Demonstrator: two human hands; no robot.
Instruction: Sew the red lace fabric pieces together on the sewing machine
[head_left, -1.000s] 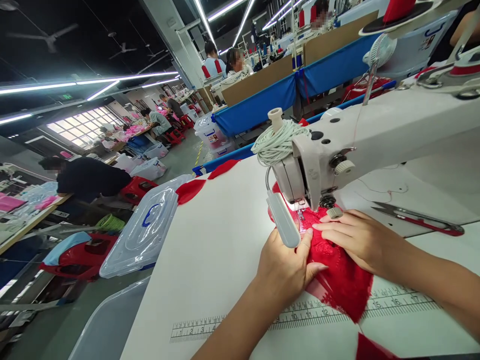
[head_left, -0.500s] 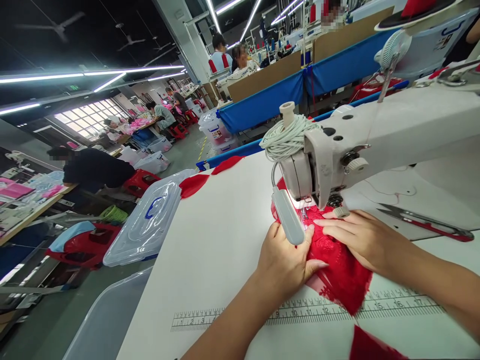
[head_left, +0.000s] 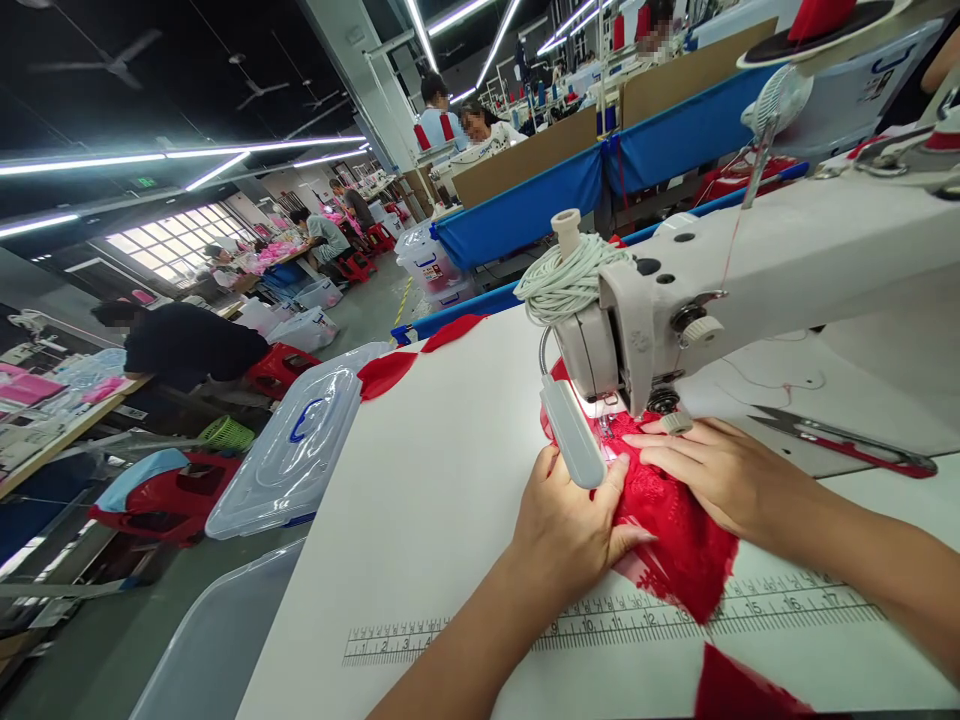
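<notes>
Red lace fabric [head_left: 679, 535] lies under the presser foot [head_left: 604, 428] of a white sewing machine [head_left: 817, 250]. On its left side rests my left hand [head_left: 562, 515], open, with thumb and forefinger spread on the cloth. A grey lamp [head_left: 574, 432] on a bent stem hides part of those fingers. My right hand [head_left: 724, 475] lies flat on the fabric's right side, open, with its fingers stretched toward the needle area. The fabric's pointed end hangs toward a printed ruler scale [head_left: 589, 627] on the tabletop. A second red piece [head_left: 739, 688] lies at the near edge.
Thread snips [head_left: 847, 442] lie right of my right hand. Pale green cord [head_left: 574, 280] is coiled on the machine head. Red pieces [head_left: 386, 374] lie along the table's far left edge, beside a clear lidded box [head_left: 307, 440]. Other people work at tables in the background.
The view has shifted slightly, so the machine sits a little further left. Both hands stay on the red lace fabric in nearly the same places.
</notes>
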